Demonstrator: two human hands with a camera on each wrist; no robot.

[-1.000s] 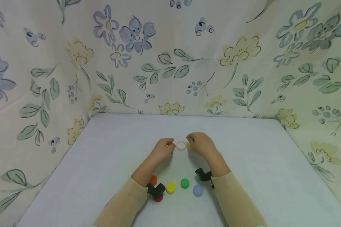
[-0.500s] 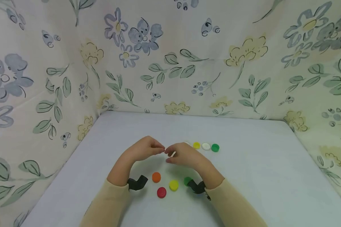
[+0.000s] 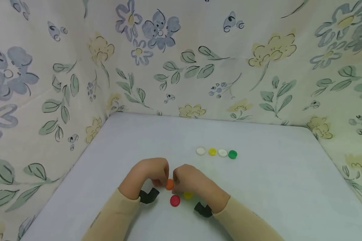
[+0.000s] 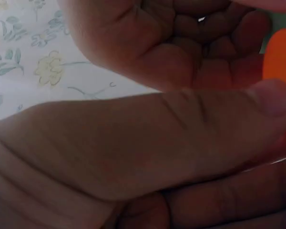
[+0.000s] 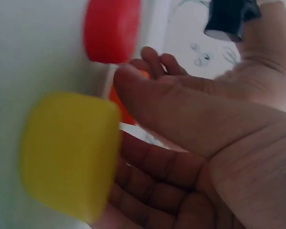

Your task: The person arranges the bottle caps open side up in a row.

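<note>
- The orange cap [image 3: 169, 184] lies on the table [image 3: 289, 187], just beyond the red cap [image 3: 175, 200].
- Left hand [image 3: 157, 170]: beyond and left of the red cap, fingers bent, at the orange cap; cannot tell whether they pinch it.
- Right hand [image 3: 190, 180]: beyond and right of the red cap, fingers curled; cannot tell whether they pinch anything.
- Yellow cap [image 3: 188, 195]: right of the red cap, partly hidden.
- Green cap [image 3: 232, 154]: well beyond the red cap.

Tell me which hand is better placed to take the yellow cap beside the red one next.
Probably the right hand: it partly covers the yellow cap in the head view, and its wrist view shows that cap up close. The left hand looks worse placed, farther off and at the orange cap.
</note>
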